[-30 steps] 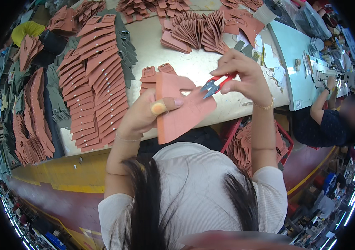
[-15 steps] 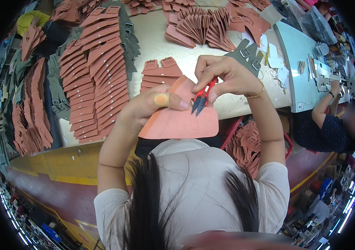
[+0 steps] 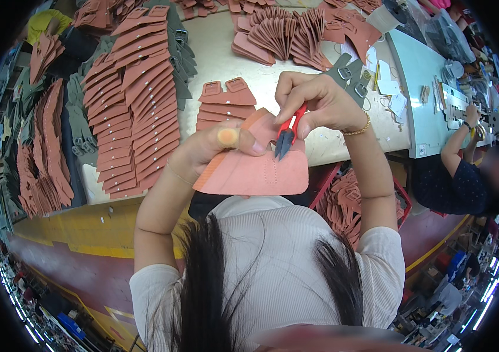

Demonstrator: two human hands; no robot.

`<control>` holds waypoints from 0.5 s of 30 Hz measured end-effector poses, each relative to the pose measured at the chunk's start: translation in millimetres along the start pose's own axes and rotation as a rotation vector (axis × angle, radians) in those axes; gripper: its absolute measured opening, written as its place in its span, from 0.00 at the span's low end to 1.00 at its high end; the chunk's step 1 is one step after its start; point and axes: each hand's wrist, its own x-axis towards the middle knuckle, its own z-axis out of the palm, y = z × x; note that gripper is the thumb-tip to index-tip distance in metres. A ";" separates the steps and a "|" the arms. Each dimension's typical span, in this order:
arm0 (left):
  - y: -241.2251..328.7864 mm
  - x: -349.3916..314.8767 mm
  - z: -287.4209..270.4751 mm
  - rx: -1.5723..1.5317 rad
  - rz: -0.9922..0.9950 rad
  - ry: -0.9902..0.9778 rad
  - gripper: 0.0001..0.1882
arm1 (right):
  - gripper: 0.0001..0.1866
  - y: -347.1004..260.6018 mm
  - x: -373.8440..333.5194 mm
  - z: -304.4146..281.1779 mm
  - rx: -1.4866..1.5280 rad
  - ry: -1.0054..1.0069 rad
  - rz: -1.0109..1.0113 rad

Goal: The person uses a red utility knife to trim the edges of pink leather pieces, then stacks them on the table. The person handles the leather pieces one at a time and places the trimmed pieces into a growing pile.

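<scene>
My left hand [image 3: 214, 146], with a tan bandage round the thumb, pinches a salmon-pink sandal upper [image 3: 243, 176] and holds it up in front of my chest. Its pale underside faces me, and a dotted line of stitching runs down the right part. In my right hand [image 3: 326, 105] are thread snips [image 3: 285, 139] with red handles and dark blades. The blades are pressed together, their tips against the upper beside the stitching, just right of my left thumb. Whether a thread lies between them is too small to tell.
Long overlapping rows of salmon uppers [image 3: 150, 105] cover the table's left side, beside dark green ones [image 3: 79, 111]. Buckled uppers [image 3: 226, 100] lie just ahead. Fanned stacks [image 3: 273, 32] stand farther back. A red crate [image 3: 402, 205] of uppers sits below right. A co-worker [image 3: 455, 170] works at right.
The snips' blades were apart and have come together. My right hand has moved slightly right, and the tips now sit a little farther right on the upper.
</scene>
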 end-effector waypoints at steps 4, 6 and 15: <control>1.8 0.8 0.9 -0.004 -0.014 -0.008 0.27 | 0.14 0.1 2.6 2.3 0.018 -0.061 0.013; 1.9 1.0 0.4 0.003 -0.028 -0.015 0.27 | 0.13 -1.0 1.6 1.1 -0.026 -0.059 0.015; 3.8 3.1 -1.1 0.377 0.094 -0.041 0.20 | 0.12 2.3 -6.3 -9.7 -0.039 0.049 -0.057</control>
